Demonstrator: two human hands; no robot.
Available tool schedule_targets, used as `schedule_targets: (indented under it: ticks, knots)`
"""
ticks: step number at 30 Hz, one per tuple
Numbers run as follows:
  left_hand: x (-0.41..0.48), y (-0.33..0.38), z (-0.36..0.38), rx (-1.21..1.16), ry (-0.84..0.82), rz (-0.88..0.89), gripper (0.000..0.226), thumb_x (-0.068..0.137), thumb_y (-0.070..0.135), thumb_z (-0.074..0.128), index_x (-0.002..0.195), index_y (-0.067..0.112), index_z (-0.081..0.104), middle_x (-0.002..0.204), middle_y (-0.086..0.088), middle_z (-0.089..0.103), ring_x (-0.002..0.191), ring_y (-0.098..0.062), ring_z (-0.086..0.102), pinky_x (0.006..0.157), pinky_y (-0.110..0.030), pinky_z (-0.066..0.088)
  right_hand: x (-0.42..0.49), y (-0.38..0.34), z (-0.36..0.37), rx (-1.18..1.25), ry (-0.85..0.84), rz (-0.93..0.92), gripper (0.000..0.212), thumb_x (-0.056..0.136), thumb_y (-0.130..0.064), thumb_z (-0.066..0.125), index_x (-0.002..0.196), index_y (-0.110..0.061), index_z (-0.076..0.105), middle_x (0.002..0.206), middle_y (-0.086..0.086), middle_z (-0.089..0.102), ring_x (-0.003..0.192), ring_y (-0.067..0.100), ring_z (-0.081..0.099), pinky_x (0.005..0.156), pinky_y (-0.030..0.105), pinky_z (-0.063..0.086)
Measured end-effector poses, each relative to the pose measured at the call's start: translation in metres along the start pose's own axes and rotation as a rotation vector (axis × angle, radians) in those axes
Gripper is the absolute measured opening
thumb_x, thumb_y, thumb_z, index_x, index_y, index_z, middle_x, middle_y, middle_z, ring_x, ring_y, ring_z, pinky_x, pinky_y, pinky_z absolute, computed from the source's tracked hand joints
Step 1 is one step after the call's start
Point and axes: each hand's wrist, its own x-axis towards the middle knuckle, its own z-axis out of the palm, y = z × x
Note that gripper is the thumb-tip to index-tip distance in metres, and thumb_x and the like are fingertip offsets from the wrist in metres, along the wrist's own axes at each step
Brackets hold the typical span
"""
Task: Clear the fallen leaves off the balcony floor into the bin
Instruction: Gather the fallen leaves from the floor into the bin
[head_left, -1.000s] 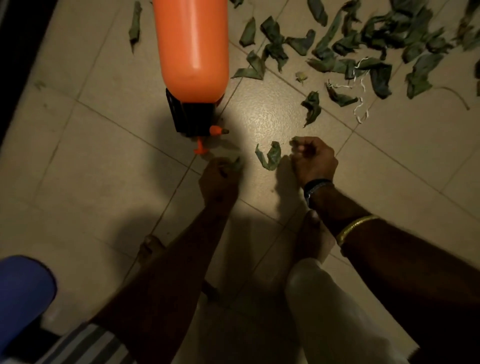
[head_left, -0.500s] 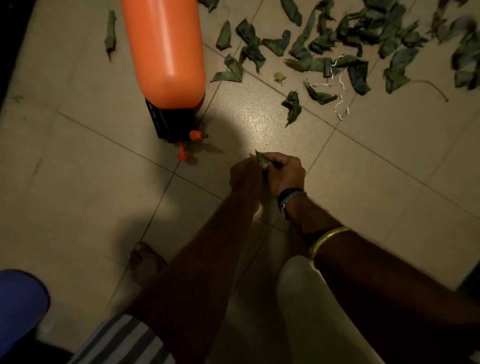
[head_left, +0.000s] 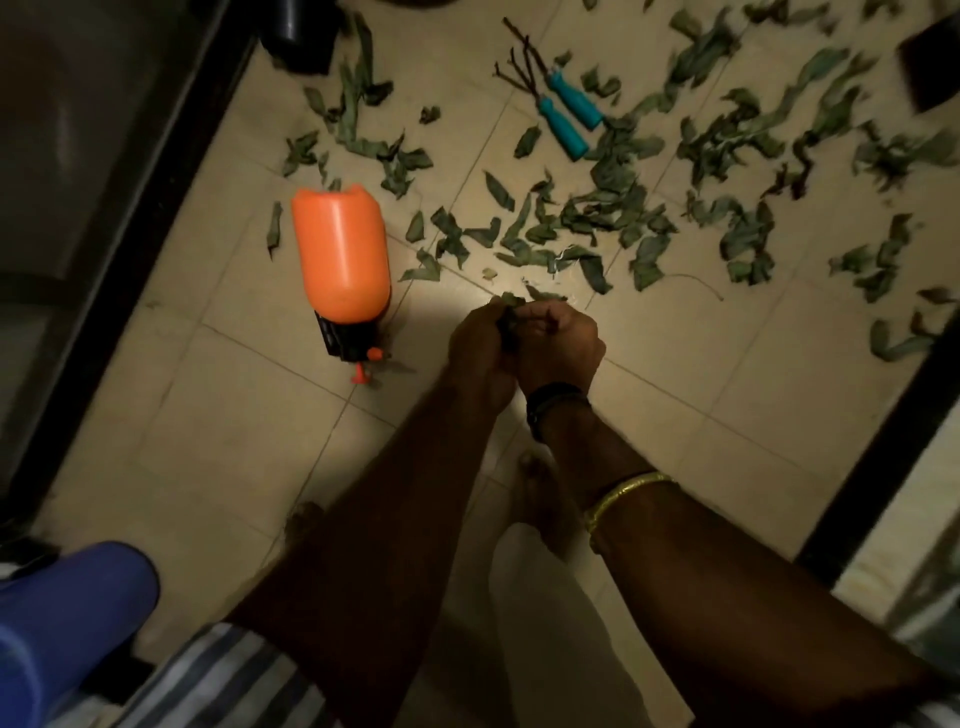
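Change: since half a second ago the view takes in more of the floor, so two teal-handled tools and many more leaves now show; both hands remain pressed together over the same small bunch.
Left hand (head_left: 480, 348): grip closed on the gathered leaves (head_left: 506, 312), knuckles touching the other hand.
Right hand (head_left: 563, 345): grip closed on the same gathered leaves, a dark band at the wrist and a gold bangle (head_left: 626, 491) further up the forearm.
Gathered leaves: a small dark green bunch pinched between both hands, its tip poking out above the fingers.
Loose leaves (head_left: 613, 218): scattered across the tiled balcony floor (head_left: 737, 364) from its far edge to its right edge, thickest just beyond the hands.
Orange sprayer (head_left: 340, 260): lying on the floor left of the hands, black nozzle end toward the person.
Teal-handled tools (head_left: 563, 124): side by side among the leaves near the far edge.
Blue container (head_left: 62, 623): at the floor's near-left corner; whether it is the bin I cannot tell.
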Motion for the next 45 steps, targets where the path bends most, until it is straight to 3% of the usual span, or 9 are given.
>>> schedule_targets:
  ticks: [8, 12, 15, 18, 21, 28, 36, 41, 45]
  knots:
    - [-0.027, 0.042, 0.053, 0.150, -0.027, 0.051, 0.033, 0.094, 0.010, 0.061, 0.126, 0.000, 0.064, 0.113, -0.016, 0.068, 0.094, -0.025, 0.067, 0.071, -0.030, 0.056, 0.014, -0.057, -0.036, -0.013, -0.012, 0.008, 0.018, 0.085, -0.015, 0.066, 0.084, -0.025, 0.080, 0.084, -0.008, 0.075, 0.084, 0.009, 0.064, 0.072, -0.002, 0.038]
    - [-0.026, 0.053, 0.074, 0.318, 0.019, 0.126, 0.026, 0.097, 0.007, 0.053, 0.119, 0.002, 0.066, 0.092, -0.013, 0.067, 0.072, -0.019, 0.064, 0.055, -0.025, 0.053, 0.029, -0.063, -0.046, 0.158, 0.005, 0.134, 0.025, 0.071, -0.023, 0.069, 0.072, -0.047, 0.075, 0.074, -0.016, 0.074, 0.082, 0.016, 0.073, 0.082, 0.040, 0.061]
    - [-0.022, 0.053, 0.090, 0.327, 0.054, 0.148, 0.022, 0.098, 0.003, 0.046, 0.104, 0.007, 0.067, 0.080, -0.012, 0.060, 0.058, -0.016, 0.057, 0.044, -0.020, 0.047, 0.063, -0.041, -0.049, 0.200, 0.049, 0.175, 0.025, 0.058, -0.039, 0.061, 0.075, -0.052, 0.073, 0.077, -0.011, 0.075, 0.081, 0.020, 0.074, 0.079, 0.043, 0.061]
    - [-0.015, 0.042, 0.118, 0.241, 0.060, 0.090, 0.020, 0.097, 0.003, 0.050, 0.084, 0.007, 0.066, 0.068, -0.009, 0.056, 0.058, -0.015, 0.055, 0.060, -0.027, 0.052, 0.092, -0.038, -0.073, 0.204, 0.117, 0.178, 0.028, 0.055, -0.043, 0.057, 0.077, -0.055, 0.071, 0.077, -0.009, 0.075, 0.080, 0.020, 0.074, 0.078, 0.042, 0.061]
    - [0.006, 0.026, 0.147, 0.245, 0.041, 0.028, 0.019, 0.095, 0.009, 0.057, 0.077, 0.008, 0.063, 0.060, -0.003, 0.054, 0.053, -0.012, 0.051, 0.062, -0.025, 0.047, 0.130, -0.014, -0.094, 0.095, 0.129, 0.131, 0.027, 0.061, -0.044, 0.057, 0.079, -0.061, 0.069, 0.082, -0.008, 0.076, 0.082, 0.021, 0.074, 0.079, 0.043, 0.061]
    - [0.109, -0.010, 0.202, 0.259, 0.052, 0.079, 0.034, 0.098, 0.009, 0.042, 0.066, 0.013, 0.051, 0.058, -0.001, 0.048, 0.053, -0.014, 0.045, 0.061, -0.030, 0.037, 0.232, 0.032, -0.123, -0.281, 0.022, -0.026, 0.020, 0.087, -0.013, 0.062, 0.097, -0.018, 0.080, 0.101, 0.006, 0.077, 0.097, 0.030, 0.068, 0.091, 0.041, 0.054]
    - [0.224, -0.065, 0.178, 0.175, 0.130, 0.041, 0.010, 0.095, 0.012, 0.053, 0.090, 0.008, 0.061, 0.069, -0.003, 0.055, 0.064, -0.015, 0.056, 0.068, -0.033, 0.050, 0.324, 0.128, -0.074, -0.702, -0.287, -0.106, 0.044, 0.094, -0.028, 0.063, 0.137, -0.026, 0.056, 0.133, 0.009, 0.054, 0.114, 0.034, 0.057, 0.090, 0.040, 0.049]
    - [0.245, -0.081, 0.165, 0.160, 0.129, 0.036, 0.012, 0.095, 0.007, 0.054, 0.092, 0.010, 0.066, 0.075, -0.003, 0.060, 0.067, -0.014, 0.059, 0.066, -0.027, 0.052, 0.346, 0.147, -0.056, -0.697, -0.189, -0.040, 0.024, 0.086, -0.016, 0.071, 0.108, -0.023, 0.074, 0.111, 0.004, 0.067, 0.098, 0.028, 0.064, 0.087, 0.036, 0.054]
    - [0.237, -0.072, 0.180, 0.149, 0.193, 0.033, 0.010, 0.094, 0.008, 0.057, 0.086, 0.011, 0.063, 0.071, -0.003, 0.057, 0.061, -0.015, 0.054, 0.059, -0.028, 0.048, 0.334, 0.131, -0.056, -0.163, -0.068, 0.258, 0.017, 0.079, -0.013, 0.077, 0.083, -0.029, 0.077, 0.084, -0.008, 0.074, 0.080, 0.013, 0.071, 0.082, 0.034, 0.061]
